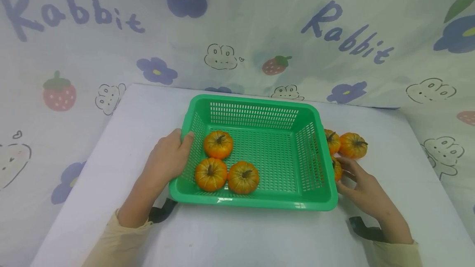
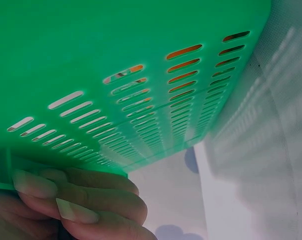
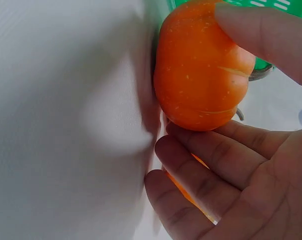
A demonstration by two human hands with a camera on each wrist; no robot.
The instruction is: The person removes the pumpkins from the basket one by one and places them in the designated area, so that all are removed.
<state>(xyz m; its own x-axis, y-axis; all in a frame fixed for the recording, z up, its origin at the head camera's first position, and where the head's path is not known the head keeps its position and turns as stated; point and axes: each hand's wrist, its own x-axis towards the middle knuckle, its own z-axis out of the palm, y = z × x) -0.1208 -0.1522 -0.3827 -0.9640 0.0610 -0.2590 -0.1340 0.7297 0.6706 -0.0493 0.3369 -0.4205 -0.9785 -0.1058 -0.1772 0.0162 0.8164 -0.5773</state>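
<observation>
A green plastic basket (image 1: 256, 204) with slotted walls stands on the white table, and three small orange pumpkins (image 1: 243, 177) sit in its left part. My left hand (image 1: 168, 155) grips the basket's left rim, thumb over the top; in the left wrist view its curled fingers (image 2: 103, 200) are under the rim, outside the wall. Beyond the right wall, my right hand (image 1: 365, 190) holds a small pumpkin (image 3: 200, 75) between thumb and fingers. That pumpkin is close to the table, partly hidden by the basket in the head view.
Two more pumpkins, one by the basket's right wall (image 1: 331, 141) and another farther right (image 1: 353, 145), lie just behind my right hand. A cloth backdrop (image 1: 245, 24) printed with rabbits, flowers and strawberries rises behind the table (image 1: 237, 238).
</observation>
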